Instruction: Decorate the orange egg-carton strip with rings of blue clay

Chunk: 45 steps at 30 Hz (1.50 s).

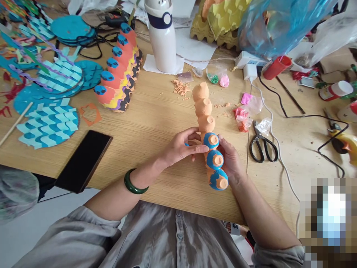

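Observation:
A strip of egg-carton-like bumps (205, 123) covered in pale orange clay stands out from the table's near edge, pointing away from me. Its three nearest bumps carry blue clay (214, 158) around flat orange tips; the farther ones are plain orange. My left hand (185, 147) is closed on the strip's left side, thumb along the third blue bump and fingers partly hidden behind. A bit of blue shows between these fingers. My right hand (230, 158) wraps the strip's right side, with its thumb beside the same bump and the other fingers hidden underneath.
A finished-looking painted strip (119, 70), blue paper shapes (50, 123) and a phone (85, 160) lie left. Black-handled scissors (263, 145), clay packets (242, 119) and cables (279, 141) lie right. A white bottle (161, 37) and egg trays (220, 22) stand behind.

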{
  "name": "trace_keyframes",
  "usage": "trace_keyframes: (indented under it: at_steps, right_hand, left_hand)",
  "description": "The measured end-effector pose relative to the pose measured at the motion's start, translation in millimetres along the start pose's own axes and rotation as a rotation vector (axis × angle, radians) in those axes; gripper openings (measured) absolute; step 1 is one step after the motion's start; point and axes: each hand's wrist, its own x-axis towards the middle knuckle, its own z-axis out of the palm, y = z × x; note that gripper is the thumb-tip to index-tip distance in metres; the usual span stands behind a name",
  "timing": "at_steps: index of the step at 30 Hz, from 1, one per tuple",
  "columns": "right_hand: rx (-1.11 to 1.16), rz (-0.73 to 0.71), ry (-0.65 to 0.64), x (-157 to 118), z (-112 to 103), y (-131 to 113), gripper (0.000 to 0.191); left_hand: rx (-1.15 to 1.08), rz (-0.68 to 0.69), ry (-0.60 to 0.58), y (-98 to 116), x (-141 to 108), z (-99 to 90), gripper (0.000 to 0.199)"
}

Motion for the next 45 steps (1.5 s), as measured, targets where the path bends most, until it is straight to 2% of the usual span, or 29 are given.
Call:
trace_keyframes:
  at_steps: [3, 5, 12, 15, 20, 24, 30, 36, 41, 45]
  right_hand:
    - [0.005, -0.108, 0.059, -2, 4, 4, 0.041]
    - [-0.021, -0.159, 0.079, -4, 6, 5, 0.042]
    - [-0.035, -0.230, 0.100, -9, 9, 8, 0.045]
    - [-0.051, -0.262, 0.119, -10, 12, 11, 0.047]
    - [-0.077, -0.305, 0.100, -9, 11, 15, 0.042]
    - [-0.141, -0.296, 0.090, -6, 5, 19, 0.038]
    - [-0.276, -0.432, 0.091, -5, 2, 19, 0.038]
    - [-0.333, -0.446, 0.077, -4, 3, 20, 0.038]
    - [-0.357, -0.440, 0.130, 1, 0, 21, 0.031]
    - [-0.455, -0.448, 0.102, 2, 0, 22, 0.023]
  left_hand:
    - [0.138, 0.038, 0.076, -1, 0, -0.6, 0.068]
    - [0.165, 0.052, 0.082, -2, 0, -1.4, 0.071]
    - [0.223, 0.096, 0.123, -4, -3, -0.2, 0.087]
    - [0.219, 0.074, 0.129, -7, -3, 0.1, 0.085]
    - [0.189, 0.018, 0.109, -11, -1, -2.6, 0.076]
    - [0.103, -0.061, 0.036, -8, 1, -5.6, 0.072]
    - [0.030, -0.055, -0.049, -4, 2, -6.0, 0.072]
    - [0.193, 0.071, 0.067, -7, -1, -5.3, 0.058]
    - [0.294, 0.055, 0.121, -6, 1, -10.5, 0.053]
    - [0.497, 0.045, 0.223, -3, 2, -15.0, 0.052]
